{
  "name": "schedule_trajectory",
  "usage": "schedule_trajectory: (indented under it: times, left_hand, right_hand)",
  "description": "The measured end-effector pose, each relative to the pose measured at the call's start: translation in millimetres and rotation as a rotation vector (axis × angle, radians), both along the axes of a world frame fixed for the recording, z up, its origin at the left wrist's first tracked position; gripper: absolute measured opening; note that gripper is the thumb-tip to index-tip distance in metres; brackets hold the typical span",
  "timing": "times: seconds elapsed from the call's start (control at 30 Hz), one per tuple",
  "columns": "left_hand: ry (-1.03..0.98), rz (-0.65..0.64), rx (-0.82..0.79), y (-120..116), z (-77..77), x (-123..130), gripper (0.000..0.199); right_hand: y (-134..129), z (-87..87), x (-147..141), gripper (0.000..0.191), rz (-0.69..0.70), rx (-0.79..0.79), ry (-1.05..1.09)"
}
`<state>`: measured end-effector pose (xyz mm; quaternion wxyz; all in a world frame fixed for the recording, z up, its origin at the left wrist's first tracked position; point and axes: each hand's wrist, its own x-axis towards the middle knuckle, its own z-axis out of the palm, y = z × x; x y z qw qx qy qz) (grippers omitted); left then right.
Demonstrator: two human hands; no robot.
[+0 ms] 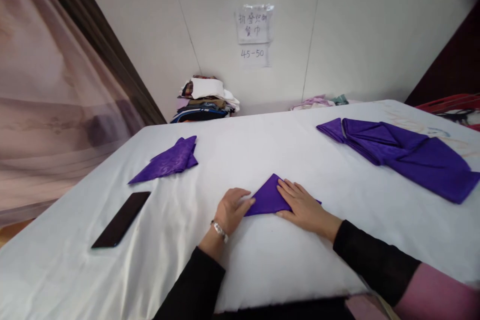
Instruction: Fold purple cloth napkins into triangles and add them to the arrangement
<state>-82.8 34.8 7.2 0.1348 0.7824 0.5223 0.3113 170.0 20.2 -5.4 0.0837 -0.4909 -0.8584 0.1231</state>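
A purple cloth napkin [267, 197], folded into a triangle, lies in front of me on the white-covered table with its peak pointing away. My right hand [302, 207] rests flat over its right side, fingers stretched out, hiding most of that half; a small purple tip shows past the wrist side. At the left corner is my left hand [232, 210], its thumb touching the cloth's edge and its fingers slightly bent, apart from the thumb. A folded purple napkin [168, 160] lies farther off to the left.
More purple napkins [405, 152] lie in an overlapping row at the right. A black phone [122, 220] is at the left. Behind the white tablecloth [258, 135] sits a stack of folded clothes [206, 100], with handwritten paper signs [255, 35] on the wall above.
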Motion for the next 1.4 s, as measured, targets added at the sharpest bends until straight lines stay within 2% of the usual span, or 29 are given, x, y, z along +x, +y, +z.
schedule_trajectory:
  times: [0.1,0.2,0.33,0.43,0.53,0.7,0.83,0.97,1.2,1.4]
  left_hand:
    - [0.063,-0.205,0.117,-11,-0.5,1,0.033]
    - [0.165,-0.233,0.195,-11,-8.8,-6,0.033]
    - [0.21,-0.212,0.261,-1,-21.4,-12,0.028]
    - [0.25,-0.173,0.247,0,-23.4,-11,0.034]
    - [0.294,-0.111,0.165,-4,-18.2,-7,0.04]
    - [0.369,0.023,-0.007,-14,-5.6,4,0.036]
    - [0.285,0.107,-0.143,-17,-0.8,8,0.033]
    - [0.161,0.113,-0.206,-18,0.1,7,0.032]
    - [0.107,0.131,-0.195,-18,-1.2,8,0.028]
    - [0.043,0.09,-0.159,-22,-6.0,5,0.047]
  right_hand:
    - [0,3.3,-1,0.08,-0.008,-0.023,0.027]
    - [-1,8.4,-2,0.079,-0.012,-0.034,0.061]
    - [-4,14.9,-2,0.078,-0.033,-0.021,0.106]
    - [-5,16.2,-2,0.074,-0.043,0.0,0.117]
    - [-5,13.5,-1,0.072,-0.042,0.001,0.089]
    - [-4,5.9,0,0.068,-0.051,0.015,0.057]
    - [-3,-0.7,2,0.067,-0.043,0.039,0.045]
    - [-2,-6.4,4,0.067,-0.034,0.075,0.026]
    - [-2,-7.9,4,0.063,-0.037,0.107,0.003]
    - [-2,-6.7,3,0.062,-0.042,0.11,-0.023]
